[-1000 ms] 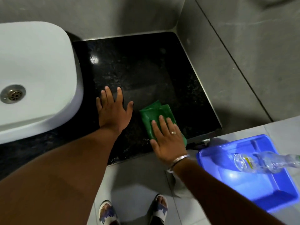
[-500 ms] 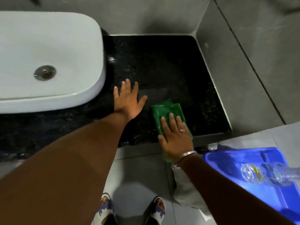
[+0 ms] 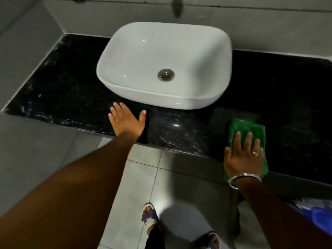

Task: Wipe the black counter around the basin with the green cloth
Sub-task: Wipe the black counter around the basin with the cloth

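The black speckled counter [image 3: 68, 90] runs across the view with a white basin [image 3: 165, 69] standing on it at the centre. My left hand [image 3: 126, 122] lies flat and empty on the counter just in front of the basin's left corner, fingers spread. To the right of the basin, near the counter's front edge, my right hand [image 3: 242, 157] presses flat on the folded green cloth [image 3: 246, 127]. The cloth's near end hangs slightly over the edge under my palm.
Grey tiled walls close the counter at the left and behind the basin. A dark tap spout [image 3: 177, 6] shows blurred at the top. Grey floor tiles and my sandalled feet [image 3: 149, 216] are below. A corner of a blue tub [image 3: 316, 211] shows at the lower right.
The view has swung left, bringing the whole basin into frame. My left hand has moved left along the counter to the basin's front. My right hand still presses the cloth by the front edge.
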{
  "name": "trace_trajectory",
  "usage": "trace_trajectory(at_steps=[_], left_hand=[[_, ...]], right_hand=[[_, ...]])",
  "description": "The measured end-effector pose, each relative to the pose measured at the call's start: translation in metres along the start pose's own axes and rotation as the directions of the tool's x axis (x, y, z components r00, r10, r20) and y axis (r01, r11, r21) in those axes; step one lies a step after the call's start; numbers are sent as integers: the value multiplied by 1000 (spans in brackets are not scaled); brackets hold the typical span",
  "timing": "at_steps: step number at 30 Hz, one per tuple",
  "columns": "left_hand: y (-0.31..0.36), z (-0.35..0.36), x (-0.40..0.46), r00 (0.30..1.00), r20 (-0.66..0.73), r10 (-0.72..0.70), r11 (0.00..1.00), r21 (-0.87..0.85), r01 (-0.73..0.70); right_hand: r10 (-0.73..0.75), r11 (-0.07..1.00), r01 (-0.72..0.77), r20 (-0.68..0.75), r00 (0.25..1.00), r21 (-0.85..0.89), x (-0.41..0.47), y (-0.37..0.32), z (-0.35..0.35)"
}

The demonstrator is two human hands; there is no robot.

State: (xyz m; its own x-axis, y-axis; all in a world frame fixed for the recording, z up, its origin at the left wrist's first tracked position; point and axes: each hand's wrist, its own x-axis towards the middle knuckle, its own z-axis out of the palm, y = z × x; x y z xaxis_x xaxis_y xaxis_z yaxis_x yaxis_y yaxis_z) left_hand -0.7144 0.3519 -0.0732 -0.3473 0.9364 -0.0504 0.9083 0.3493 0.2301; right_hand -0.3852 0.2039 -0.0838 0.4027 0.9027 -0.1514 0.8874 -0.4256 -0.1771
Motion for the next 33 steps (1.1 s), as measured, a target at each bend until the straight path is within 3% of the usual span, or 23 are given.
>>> trace_trajectory(at_steps=[3,8,13,17,19,21,25,29,31,33], left_hand=[[-37,-8,66,999,28,-25,998,59,23],[-59,13,87,999,34,-14,997,70,11],[-60,16,88,1000,10,13,997,77,-14],[-61,16,87,1000,-8,29,996,84,-29],[-61,14,86,1000,-12,26,997,76,-25],[-61,15,87,999,-22,26,997,78,-24],[-60,16,88,1000,-16,7,996,87,-6],[-58,16,89,1000,-4,3,995,99,-3],[-61,14,89,1000,-5,7,994,107,-6],[-58,14,88,1000,2,18,995,95,-19]], right_hand=[[-38,997,34,-63,997,-67,2,-22,6],[-65,996,55,-140,988,-73,-5,-42,11],[-193,980,192,-22,981,-45,-17,-131,35],[-371,922,373,37,928,-103,-12,-97,27],[-317,941,311,-30,948,-133,-10,-54,18],[-163,981,152,-88,983,-116,-11,-25,12],[65,997,-69,-116,991,-35,-14,-61,22],[-238,971,239,-61,969,12,-32,-164,47],[-438,899,438,-4,899,-1,-42,-189,52],[-569,819,571,47,821,-58,-33,-165,44]])
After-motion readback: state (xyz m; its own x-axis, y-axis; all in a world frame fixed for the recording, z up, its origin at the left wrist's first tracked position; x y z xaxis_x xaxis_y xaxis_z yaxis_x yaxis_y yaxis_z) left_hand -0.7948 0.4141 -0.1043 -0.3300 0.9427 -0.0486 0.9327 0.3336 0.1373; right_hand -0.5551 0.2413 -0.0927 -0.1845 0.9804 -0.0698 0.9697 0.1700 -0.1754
